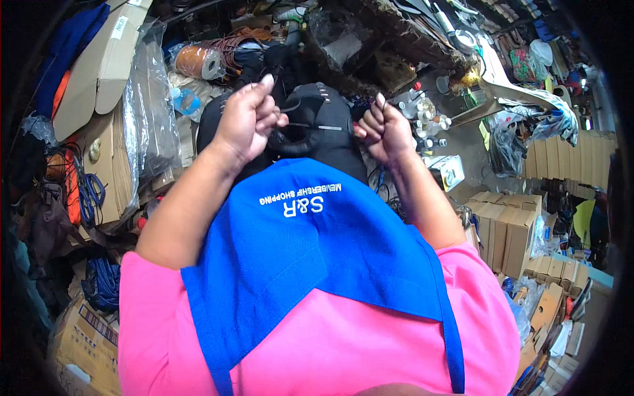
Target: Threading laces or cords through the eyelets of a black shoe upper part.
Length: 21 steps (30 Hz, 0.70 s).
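My left hand (247, 122) is raised over my lap, its fingers curled into a closed grip. A dark, thin curved strand (290, 107) shows beside its fingers; whether the hand holds it I cannot tell. To the right, well apart from it, my right hand (386, 132) is closed too, thumb pressed against the forefinger. What either hand pinches is too small to make out. Between and below them lies a black piece (320, 109) with a row of small pale marks and a grey band; its kind is unclear. A blue apron (284, 244) covers my front.
An orange spool (198, 63) and a plastic bottle (186, 101) stand beyond my left hand. Several small bottles and spools (422, 112) crowd beyond my right. Cardboard sheets (99, 66) lean at left; stacked cardboard (505, 231) lies at right, near a white chair-like frame (502, 79).
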Available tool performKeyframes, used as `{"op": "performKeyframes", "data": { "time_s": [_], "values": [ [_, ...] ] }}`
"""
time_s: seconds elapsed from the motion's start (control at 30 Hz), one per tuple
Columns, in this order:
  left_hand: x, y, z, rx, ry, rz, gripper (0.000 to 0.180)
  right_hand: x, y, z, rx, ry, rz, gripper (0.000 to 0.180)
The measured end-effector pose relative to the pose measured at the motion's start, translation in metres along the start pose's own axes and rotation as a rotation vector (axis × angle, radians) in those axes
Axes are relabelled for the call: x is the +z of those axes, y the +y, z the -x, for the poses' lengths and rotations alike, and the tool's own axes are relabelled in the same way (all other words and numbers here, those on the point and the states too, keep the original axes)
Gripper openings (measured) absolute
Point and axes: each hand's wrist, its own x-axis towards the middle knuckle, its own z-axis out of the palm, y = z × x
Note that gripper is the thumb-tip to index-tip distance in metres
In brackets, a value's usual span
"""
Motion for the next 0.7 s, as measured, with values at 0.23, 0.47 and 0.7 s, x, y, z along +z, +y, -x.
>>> {"op": "performKeyframes", "data": {
  "time_s": [0.23, 0.47, 0.7],
  "values": [
    [-0.037, 0.051, 0.016, 0.248, 0.136, -0.931, 0.033, -0.055, -0.044, 0.033, 0.134, 0.106, 1.094, 0.043],
    [0.000, 0.004, 0.043, 0.646, -0.163, -1.639, 0.031, 0.034, -0.059, -0.007, -0.191, -0.144, 1.265, 0.048],
    [0.007, -0.029, 0.027, 0.569, -0.252, -1.885, 0.039, 0.081, -0.029, -0.044, 0.060, -0.359, 1.848, 0.041]
  ]
}}
